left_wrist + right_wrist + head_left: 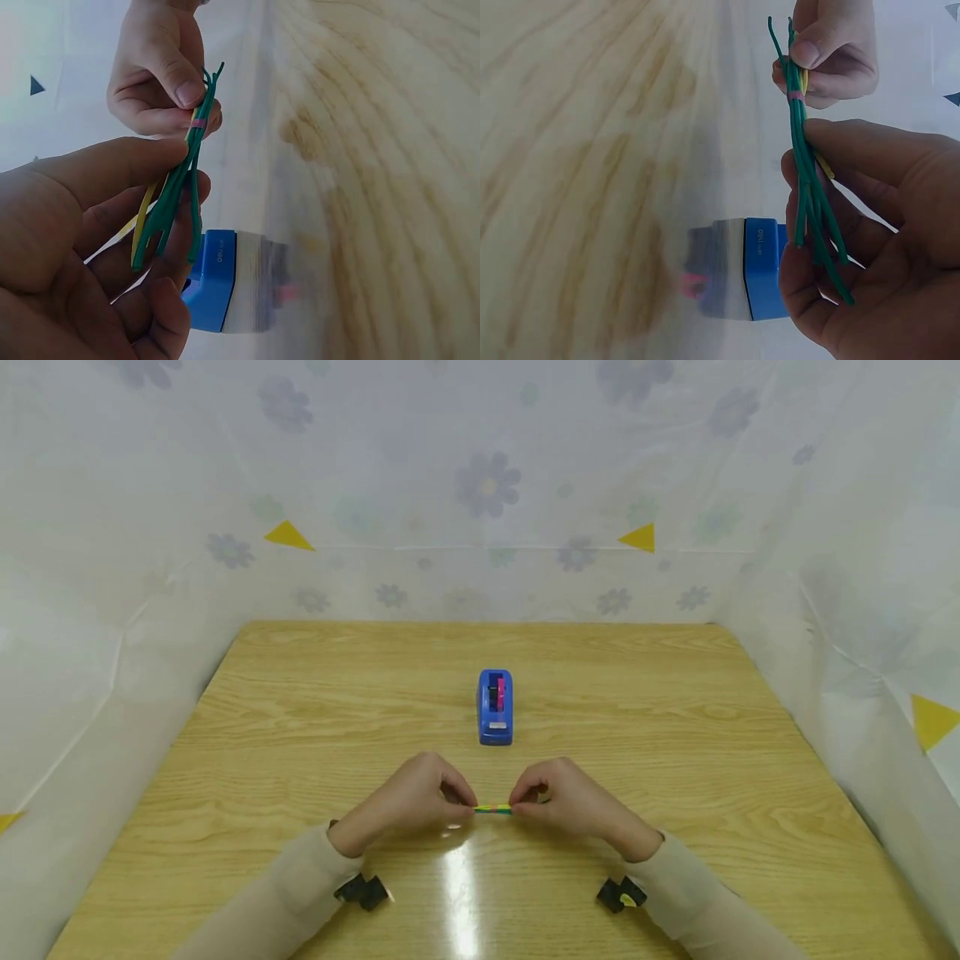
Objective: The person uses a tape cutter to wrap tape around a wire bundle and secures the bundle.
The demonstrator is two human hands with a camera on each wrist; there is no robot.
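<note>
Both hands hold a bundle of green and yellow wires (492, 809) above the near middle of the table. A narrow pink band of tape (198, 123) wraps the bundle about midway along. My left hand (423, 793) pinches one end between thumb and fingers, and my right hand (566, 797) pinches the other. The wires' loose ends spread apart in the left wrist view and the right wrist view. Beyond the hands stands a blue tape dispenser (495, 733) with a pink tape roll (501, 693) in it; neither hand touches it.
The wood-grain table (315, 693) carries a bright light reflection near its front. A white flowered curtain (420, 518) hangs behind and along both sides, with yellow triangles on it. Small black devices (363, 892) are at both wrists.
</note>
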